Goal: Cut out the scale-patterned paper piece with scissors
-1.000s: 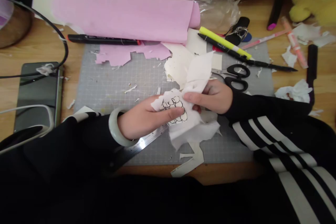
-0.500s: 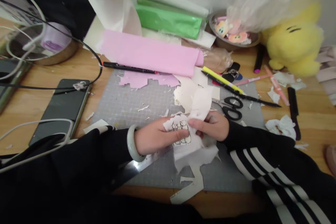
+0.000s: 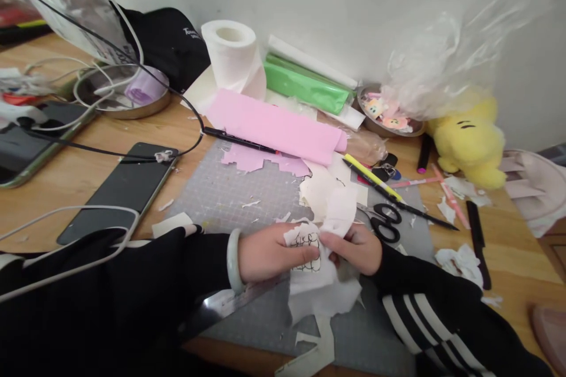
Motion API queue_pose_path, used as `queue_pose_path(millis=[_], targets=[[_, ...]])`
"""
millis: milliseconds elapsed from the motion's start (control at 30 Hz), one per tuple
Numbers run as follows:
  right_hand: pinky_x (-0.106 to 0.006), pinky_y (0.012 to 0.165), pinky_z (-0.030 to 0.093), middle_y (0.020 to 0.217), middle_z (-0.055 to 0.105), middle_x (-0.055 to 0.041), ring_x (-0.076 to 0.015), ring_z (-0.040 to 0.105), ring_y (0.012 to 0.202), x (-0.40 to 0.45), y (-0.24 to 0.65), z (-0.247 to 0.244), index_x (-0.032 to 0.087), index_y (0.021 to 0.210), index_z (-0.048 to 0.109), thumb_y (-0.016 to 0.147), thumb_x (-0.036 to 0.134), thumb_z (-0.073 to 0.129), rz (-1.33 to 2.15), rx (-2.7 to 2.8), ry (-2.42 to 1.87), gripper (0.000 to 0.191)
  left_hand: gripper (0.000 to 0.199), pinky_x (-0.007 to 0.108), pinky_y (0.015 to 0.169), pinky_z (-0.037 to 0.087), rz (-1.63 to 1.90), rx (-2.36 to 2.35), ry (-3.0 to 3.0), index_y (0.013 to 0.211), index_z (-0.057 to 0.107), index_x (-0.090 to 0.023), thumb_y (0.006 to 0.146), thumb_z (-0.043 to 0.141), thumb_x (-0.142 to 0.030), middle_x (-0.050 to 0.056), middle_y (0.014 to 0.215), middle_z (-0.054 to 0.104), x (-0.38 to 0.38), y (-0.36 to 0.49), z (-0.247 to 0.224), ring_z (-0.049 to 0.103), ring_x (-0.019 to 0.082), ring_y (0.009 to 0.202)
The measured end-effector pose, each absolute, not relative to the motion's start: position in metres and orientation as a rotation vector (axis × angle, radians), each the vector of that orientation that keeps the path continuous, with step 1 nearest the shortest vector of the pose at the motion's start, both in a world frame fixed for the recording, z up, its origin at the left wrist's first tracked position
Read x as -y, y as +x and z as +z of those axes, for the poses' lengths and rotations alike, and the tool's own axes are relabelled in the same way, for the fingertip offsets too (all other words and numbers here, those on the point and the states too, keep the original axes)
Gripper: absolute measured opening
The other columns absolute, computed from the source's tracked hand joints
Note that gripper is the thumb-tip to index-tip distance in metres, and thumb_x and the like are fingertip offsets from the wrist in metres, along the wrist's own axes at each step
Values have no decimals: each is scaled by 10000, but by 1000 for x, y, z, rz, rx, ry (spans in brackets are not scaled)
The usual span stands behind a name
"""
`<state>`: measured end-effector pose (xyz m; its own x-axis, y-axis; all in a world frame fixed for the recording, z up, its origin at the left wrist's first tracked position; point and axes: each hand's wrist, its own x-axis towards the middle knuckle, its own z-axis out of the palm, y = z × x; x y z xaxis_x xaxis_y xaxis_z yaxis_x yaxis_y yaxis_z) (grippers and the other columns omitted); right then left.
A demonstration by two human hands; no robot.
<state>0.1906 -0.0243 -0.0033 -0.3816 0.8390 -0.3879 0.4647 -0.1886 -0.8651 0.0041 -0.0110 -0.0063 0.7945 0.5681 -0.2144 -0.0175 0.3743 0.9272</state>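
Note:
My left hand, with a pale bangle at the wrist, grips a piece of white paper that bears black line drawings. Its thumb presses across the drawn lines. My right hand pinches the same paper at its right side, where a white flap stands up over the fingers. Both hands are closed and sit side by side above a grey cutting mat. Scissors with black handles lie just beyond my right hand. Under my left forearm is a metal ruler. Cream paper offcuts lie behind the paper.
A pink sheet, a tissue roll and a green pack stand behind the mat. Pens, including a yellow one, lie to the right near a yellow plush toy. At left are a phone and cables.
My view has tilted up, so more wall shows and the table things sit lower in the picture. Both hands keep their hold on the paper, with little visible movement.

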Motion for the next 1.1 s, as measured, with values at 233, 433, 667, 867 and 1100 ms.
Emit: queue_pose_path(millis=[233,433,667,867,1100], targets=[[-271,508,340,599,571,-29,-158,500,543,1,253,38,192,675,516,759,555,462,454,2392,-2249,377,303,195,555,450,291,-647,1017,696,589,-136,722,655,-431,-15,597,590,11,5,-7,524,79,526],[-304,648,397,777,611,-84,-227,580,729,-8,277,38,161,878,544,654,323,567,499,2472,-2618,278,294,194,547,438,301,-663,1027,671,581,-142,713,668,-421,-17,594,577,11,6,-4,512,79,528],[-274,588,349,786,594,-82,-201,542,717,-10,262,34,180,709,523,686,388,496,316,2593,-2386,212,338,227,560,433,313,-645,1120,686,562,-133,753,599,-462,-15,610,550,10,4,-7,498,91,539],[-260,531,286,551,482,-16,-151,448,563,6,274,46,195,535,431,636,437,490,553,2484,-2545,268,298,212,515,424,411,-681,1086,653,568,-130,720,639,-411,-23,551,556,10,5,-13,494,83,491],[-244,438,285,525,447,5,-97,357,447,35,321,55,178,618,520,588,504,594,1159,1696,-1957,336,249,191,424,391,686,-872,974,608,530,-141,756,581,-335,-9,424,566,10,9,-16,490,84,375]])
